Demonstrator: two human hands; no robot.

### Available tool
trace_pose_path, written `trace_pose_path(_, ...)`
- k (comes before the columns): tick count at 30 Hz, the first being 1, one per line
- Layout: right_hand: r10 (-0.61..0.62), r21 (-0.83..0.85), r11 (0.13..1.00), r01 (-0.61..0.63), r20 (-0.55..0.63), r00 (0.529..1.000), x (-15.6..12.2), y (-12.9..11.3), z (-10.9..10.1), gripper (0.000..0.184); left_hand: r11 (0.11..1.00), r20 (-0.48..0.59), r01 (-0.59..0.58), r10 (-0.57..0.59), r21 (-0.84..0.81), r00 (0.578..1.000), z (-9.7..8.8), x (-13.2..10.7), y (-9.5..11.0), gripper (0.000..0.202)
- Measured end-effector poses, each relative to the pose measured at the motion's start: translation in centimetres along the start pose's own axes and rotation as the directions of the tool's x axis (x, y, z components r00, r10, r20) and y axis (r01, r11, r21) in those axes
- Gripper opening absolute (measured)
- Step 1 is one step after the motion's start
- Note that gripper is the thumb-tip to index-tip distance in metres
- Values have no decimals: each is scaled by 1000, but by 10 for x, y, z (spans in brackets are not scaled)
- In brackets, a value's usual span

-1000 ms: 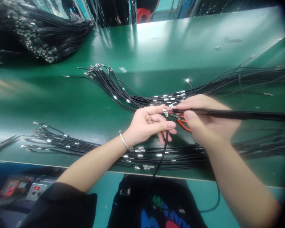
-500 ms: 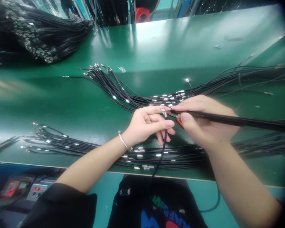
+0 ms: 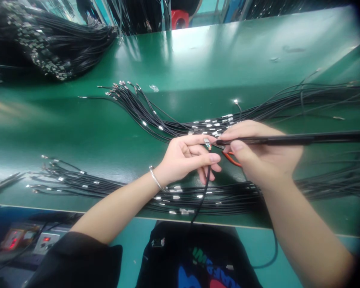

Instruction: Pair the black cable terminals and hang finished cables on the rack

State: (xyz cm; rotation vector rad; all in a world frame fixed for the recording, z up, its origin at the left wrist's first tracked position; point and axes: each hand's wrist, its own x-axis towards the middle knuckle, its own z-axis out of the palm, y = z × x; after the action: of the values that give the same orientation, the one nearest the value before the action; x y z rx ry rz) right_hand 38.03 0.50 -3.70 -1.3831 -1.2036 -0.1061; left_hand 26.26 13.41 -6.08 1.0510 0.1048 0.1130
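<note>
From here I see a green tabletop [image 3: 180, 68] in a workshop, wire bundles [image 3: 48, 52] heaped far left, a red stool [image 3: 180, 19] beyond. Lettering on the dark shirt [image 3: 198, 260] is unreadable. The left hand [image 3: 183, 158] pinches a metal terminal [image 3: 208, 144] on a black wire [image 3: 207, 188] between its fingers [image 3: 195, 140]; the right hand [image 3: 264, 156] grips a black tube [image 3: 288, 139] just beside it, above red-handled pliers [image 3: 232, 159].

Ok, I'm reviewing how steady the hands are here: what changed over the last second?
The far end of the long black tube in the right hand swung upward, from sloping down to nearly level. Nothing was taken up or let go. The left hand still holds the wire terminal, and the wire bundles stayed as they were.
</note>
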Motion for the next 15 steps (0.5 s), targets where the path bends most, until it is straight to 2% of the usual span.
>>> trace_pose_path(4, 77, 48, 996, -76, -9, 997, -1, 1, 1, 22, 1000, -16, 5, -4, 21, 1000, 0, 0, 0, 46)
trace_pose_path(9, 16, -5, 1000, -16, 4, 1000, -1, 0, -1, 20, 1000, -4, -1, 1, -1, 1000, 0, 0, 0, 44)
trace_pose_path(12, 25, 25, 999, -25, 23, 999, -1, 0, 0, 19, 1000, 11, -16, 16, -21, 1000, 0, -1, 1, 41)
trace_pose_path(15, 72, 74, 995, -66, -79, 994, -3, 4, 1, 17, 1000, 21, -17, 17, -5, 1000, 1, -1, 2, 40)
